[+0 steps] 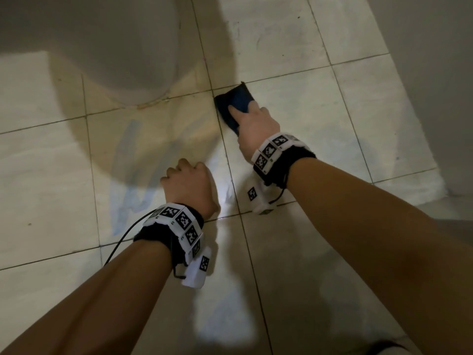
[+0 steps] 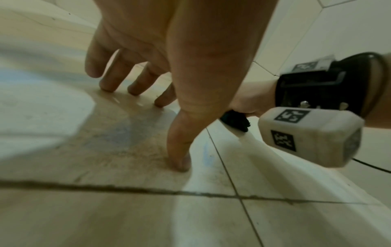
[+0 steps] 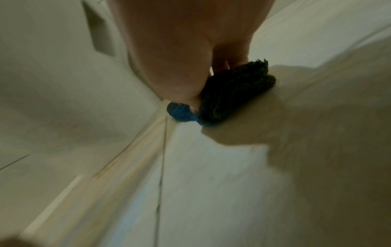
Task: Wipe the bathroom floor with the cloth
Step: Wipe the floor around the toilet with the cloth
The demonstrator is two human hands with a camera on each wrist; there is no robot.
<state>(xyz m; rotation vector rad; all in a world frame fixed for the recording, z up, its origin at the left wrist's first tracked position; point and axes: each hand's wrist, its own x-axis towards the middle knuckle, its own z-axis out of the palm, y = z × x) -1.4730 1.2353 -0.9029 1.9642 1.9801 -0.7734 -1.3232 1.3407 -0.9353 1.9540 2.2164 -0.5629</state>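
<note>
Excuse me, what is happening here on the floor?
A person is wiping the tiled bathroom floor. The right hand holds a folded dark blue cloth and presses it on the tiles, one finger stretched over it, beside a grout line near the white toilet base. The left hand holds nothing; its fingertips rest on the floor, as if for support. The tiles near it look wet.

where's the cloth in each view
Head: cloth upper centre, flat on the floor, under the right hand.
Left wrist: a dark scrap at centre right, behind the left hand's thumb.
Right wrist: upper centre, below the palm.
Shared landmark: the dark grout line running past the cloth.
</note>
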